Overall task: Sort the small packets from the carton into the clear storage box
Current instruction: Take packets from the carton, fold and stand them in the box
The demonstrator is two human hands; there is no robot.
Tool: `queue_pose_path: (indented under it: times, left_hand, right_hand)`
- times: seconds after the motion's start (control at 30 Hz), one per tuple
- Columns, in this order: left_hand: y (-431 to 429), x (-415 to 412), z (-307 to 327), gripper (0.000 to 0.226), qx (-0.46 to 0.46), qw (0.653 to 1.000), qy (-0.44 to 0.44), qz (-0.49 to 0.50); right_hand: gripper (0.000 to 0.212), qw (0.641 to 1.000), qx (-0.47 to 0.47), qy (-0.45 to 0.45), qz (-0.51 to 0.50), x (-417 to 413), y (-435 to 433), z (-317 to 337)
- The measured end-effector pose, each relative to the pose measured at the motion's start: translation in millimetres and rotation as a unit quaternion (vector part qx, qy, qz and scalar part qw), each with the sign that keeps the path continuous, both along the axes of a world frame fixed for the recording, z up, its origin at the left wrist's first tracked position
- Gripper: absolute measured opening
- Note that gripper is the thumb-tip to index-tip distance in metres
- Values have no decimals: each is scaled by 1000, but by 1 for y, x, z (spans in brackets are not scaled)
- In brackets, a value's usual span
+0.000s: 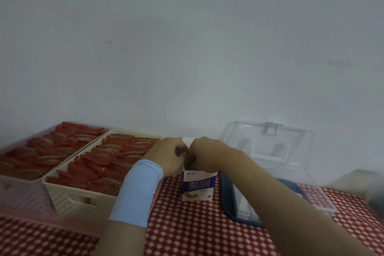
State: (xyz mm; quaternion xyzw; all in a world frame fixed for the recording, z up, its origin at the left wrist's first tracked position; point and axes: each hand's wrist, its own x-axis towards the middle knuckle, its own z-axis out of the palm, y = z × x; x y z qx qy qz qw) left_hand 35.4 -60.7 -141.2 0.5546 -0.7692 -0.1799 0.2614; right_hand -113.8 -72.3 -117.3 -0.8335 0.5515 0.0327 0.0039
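Left hand [168, 155] and right hand [208, 153] meet atop the upright carton [197, 188], fingers curled onto its white flaps, red-and-white tablecloth [197, 226] below, pale wall [187, 48] behind.

Bare checked cloth [197, 224] lay open at lower centre; cream basket [68, 199] blocked the left, clear box [295, 151] the right.

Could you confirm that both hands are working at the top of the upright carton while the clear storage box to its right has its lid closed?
Not quite: in the head view the lid of the clear storage box stands open, tilted back toward the wall. Otherwise yes: the left hand and right hand are at the top of the upright carton, box to its right.
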Motion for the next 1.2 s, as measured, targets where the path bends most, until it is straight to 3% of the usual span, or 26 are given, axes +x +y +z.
queue_pose_path:
  times: [0.1,0.27,0.43,0.53,0.6,0.67,0.77,0.93,1.0,1.07,1.2]
  left_hand:
    - [1,0,2,32,2,1000,17,-2]
    - [5,-9,4,11,-23,991,134,-1]
    - [12,-17,6,8,-43,975,217,19]
    - [10,-12,10,15,19,963,267,9]
    - [11,-7,13,22,120,922,366,-43]
    - [16,-3,15,28,221,848,466,-119]
    - [23,-1,19,43,255,801,516,-165]
    - [20,1,21,15,202,786,576,-97]
    - [16,1,22,14,173,789,587,-48]
    - [14,3,21,12,139,800,584,-10]
    - [15,5,22,16,120,826,551,16]
  right_hand:
    - [19,997,-39,-70,3,-11,4,15]
    - [15,975,-93,-200,26,-28,11,46]
    - [3,946,-52,-320,20,-31,15,43]
    - [6,927,-47,-373,18,-33,17,41]
    - [8,912,-34,-408,38,-34,20,45]
    - [8,893,-1,-445,62,-34,22,47]
    - [7,877,23,-475,65,-32,23,48]
    - [28,894,-16,-449,4,-30,17,43]
    - [21,934,-43,-354,-18,-32,15,39]
    - [14,973,-2,-230,-20,-31,17,32]
    - [16,992,40,-121,-22,-23,21,22]
